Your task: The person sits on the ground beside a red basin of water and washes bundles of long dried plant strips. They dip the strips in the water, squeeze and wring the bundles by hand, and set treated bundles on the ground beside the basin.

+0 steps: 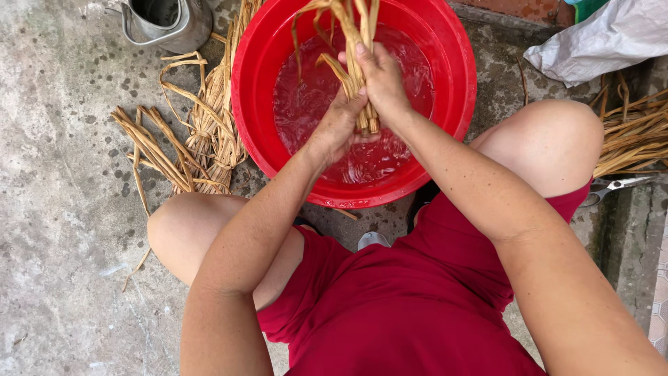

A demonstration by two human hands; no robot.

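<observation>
- Left hand (339, 127) and right hand (381, 82) each have their grip clenched around a bundle of tan dried reed strips (353, 52).
- The bundle stands above the water in a round red plastic basin (459, 90).
- More strips (202, 132) lie on the concrete floor (62, 209).

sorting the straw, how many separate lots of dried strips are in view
3: one bundle held over the red basin, one pile on the floor left of it, one heap at right, partly cut off.

The single head-worn camera looked almost straight down from close above the squatting person's lap, facing the concrete floor (56, 209). A red basin (459, 90) filled the upper centre, knees framing it; no second view existed.
</observation>
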